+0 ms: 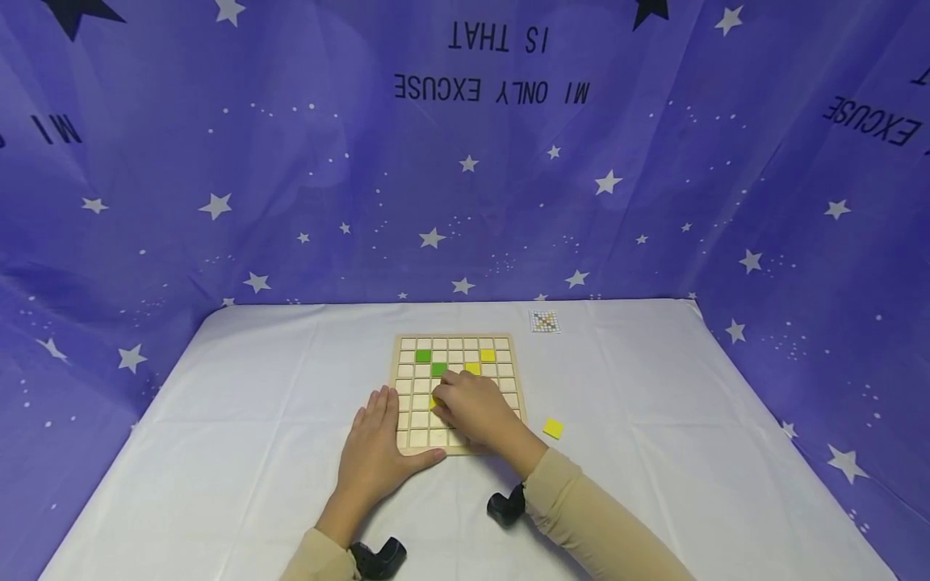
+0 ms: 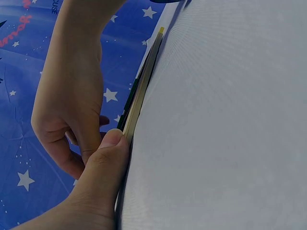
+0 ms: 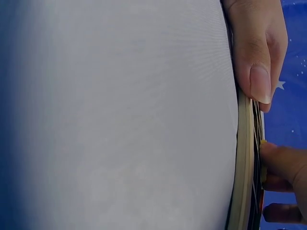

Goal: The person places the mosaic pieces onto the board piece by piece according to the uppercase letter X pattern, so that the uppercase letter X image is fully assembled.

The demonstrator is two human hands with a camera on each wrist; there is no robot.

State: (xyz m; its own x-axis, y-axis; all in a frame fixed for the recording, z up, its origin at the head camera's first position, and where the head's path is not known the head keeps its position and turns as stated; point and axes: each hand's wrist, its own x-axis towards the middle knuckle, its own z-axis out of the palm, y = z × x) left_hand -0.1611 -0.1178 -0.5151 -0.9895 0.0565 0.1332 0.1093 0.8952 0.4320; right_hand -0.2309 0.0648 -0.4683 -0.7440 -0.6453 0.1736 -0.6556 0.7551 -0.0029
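A wooden grid board [image 1: 418, 438] lies flat on the white table. My left hand [image 1: 374, 452] rests against its left side, fingers straight and thumb spread along the front edge. Over the board's middle, my right hand [image 1: 479, 410] pinches a yellow square tile [image 1: 433, 403], mostly hidden by the fingers; a sliver of the yellow tile [image 3: 263, 142] shows in the right wrist view. Two green tiles, a left one [image 1: 423, 356] and a nearer one [image 1: 439, 369], sit in upper cells. Farther right are two yellow tiles, one higher [image 1: 488, 355] and one lower [image 1: 472, 369].
A loose yellow tile [image 1: 554, 428] lies on the table right of the board. Beyond the board's far right corner is a small patterned card [image 1: 545, 321]. Black wrist devices, one on the left [image 1: 379, 558] and one on the right [image 1: 506, 507], hang near the sleeves. A purple star-print curtain [image 1: 465, 202] surrounds the table.
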